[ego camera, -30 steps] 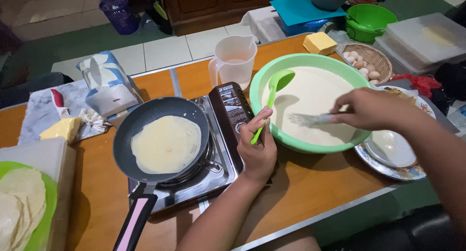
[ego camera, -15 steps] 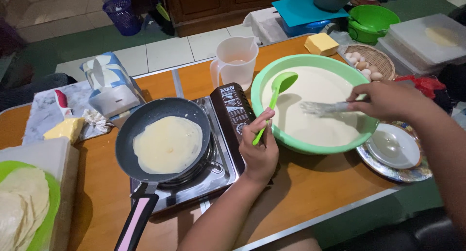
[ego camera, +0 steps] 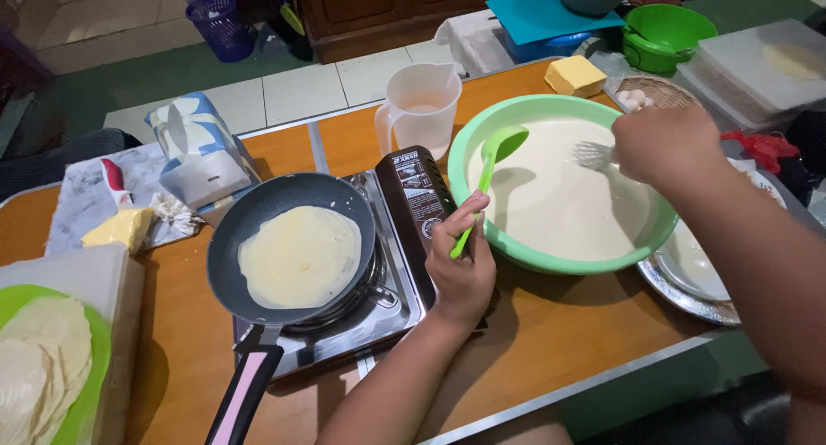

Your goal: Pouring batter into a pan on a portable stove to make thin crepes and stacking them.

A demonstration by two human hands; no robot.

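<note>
**Whisk in the batter, ladle held at the bowl's rim**

My left hand (ego camera: 462, 268) sits at the centre of the frame, fingers closed around the handle of a green ladle (ego camera: 483, 180) whose scoop rests on the near-left rim of the light green bowl (ego camera: 551, 257). My right hand (ego camera: 667, 144), right of centre and high in the frame, is closed around a whisk (ego camera: 592, 155); its handle is hidden inside my fist, so only the wires show, lying on the pale batter (ego camera: 559, 200) that fills the bowl. My right forearm runs off the lower right corner and covers part of a metal plate (ego camera: 688, 297) beside the bowl.

Left of centre, a dark frying pan (ego camera: 288, 249) with a thin pale crepe (ego camera: 299, 256) stands on a portable gas stove (ego camera: 391, 281); its pink and black handle is cut off at the bottom edge. A clear measuring jug (ego camera: 419, 105) stands just behind the stove. At the lower left edge a green plate (ego camera: 86, 385) with stacked crepes is half out of frame. A yellow block (ego camera: 575, 75), possibly butter, lies at the table's far edge, upper right.
</note>
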